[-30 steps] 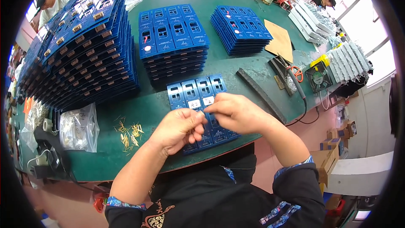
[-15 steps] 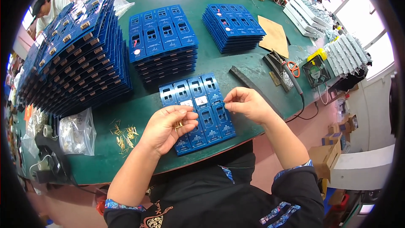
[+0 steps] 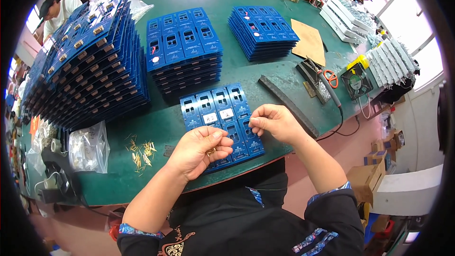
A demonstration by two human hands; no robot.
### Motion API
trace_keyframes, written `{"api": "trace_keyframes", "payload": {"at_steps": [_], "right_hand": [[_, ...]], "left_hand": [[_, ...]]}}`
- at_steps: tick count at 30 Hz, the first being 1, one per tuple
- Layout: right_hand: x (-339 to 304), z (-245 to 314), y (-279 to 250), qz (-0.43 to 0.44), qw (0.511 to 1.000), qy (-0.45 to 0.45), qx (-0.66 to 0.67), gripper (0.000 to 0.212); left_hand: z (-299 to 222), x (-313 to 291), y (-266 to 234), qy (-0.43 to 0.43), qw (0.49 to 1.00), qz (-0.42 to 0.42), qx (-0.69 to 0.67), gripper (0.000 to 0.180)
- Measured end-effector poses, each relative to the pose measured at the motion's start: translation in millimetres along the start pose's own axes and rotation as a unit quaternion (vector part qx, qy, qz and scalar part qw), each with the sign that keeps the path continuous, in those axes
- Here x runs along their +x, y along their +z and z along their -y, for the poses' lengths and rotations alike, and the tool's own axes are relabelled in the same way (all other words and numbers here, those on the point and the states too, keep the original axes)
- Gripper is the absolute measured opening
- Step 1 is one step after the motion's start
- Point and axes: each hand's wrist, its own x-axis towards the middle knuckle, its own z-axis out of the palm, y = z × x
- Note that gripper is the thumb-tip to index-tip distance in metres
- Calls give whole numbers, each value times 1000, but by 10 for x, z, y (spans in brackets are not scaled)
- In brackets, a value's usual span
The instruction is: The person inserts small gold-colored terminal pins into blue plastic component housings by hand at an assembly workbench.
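In front of me on the table lies a blue circuit board panel (image 3: 193, 120) with rows of rectangular cut-outs and two white labels. My left hand (image 3: 200, 150) hovers over its near left part, fingers curled round several thin gold pins (image 3: 212, 151). At the panel's right side my right hand (image 3: 277, 124) has thumb and forefinger pinched together; whatever is between them is too small to make out. More gold pins (image 3: 141, 155) lie loose in a pile to the left of the panel.
Stacks of blue boards stand at the left (image 3: 90, 61), middle (image 3: 185, 47) and back (image 3: 263, 33). Right of the panel are a dark bar (image 3: 286, 105), a soldering iron (image 3: 332, 96), orange scissors (image 3: 330, 79) and a small fan (image 3: 356, 83). A clear bag (image 3: 88, 148) sits left.
My left hand has shifted right and slightly down over the panel, uncovering more of the white labels. My right hand has moved slightly down and stays pinched at the panel's right side.
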Motion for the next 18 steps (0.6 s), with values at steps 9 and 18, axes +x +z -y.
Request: {"api": "trace_keyframes", "payload": {"at_steps": [9,18], "right_hand": [[37,56,302,43,984,-160,-65,10],[-26,31,373,32,994,-105,-4,11]], "left_hand": [[94,74,150,-25,999,45,11,24],[131,101,137,3,999,43,-5,20]]}}
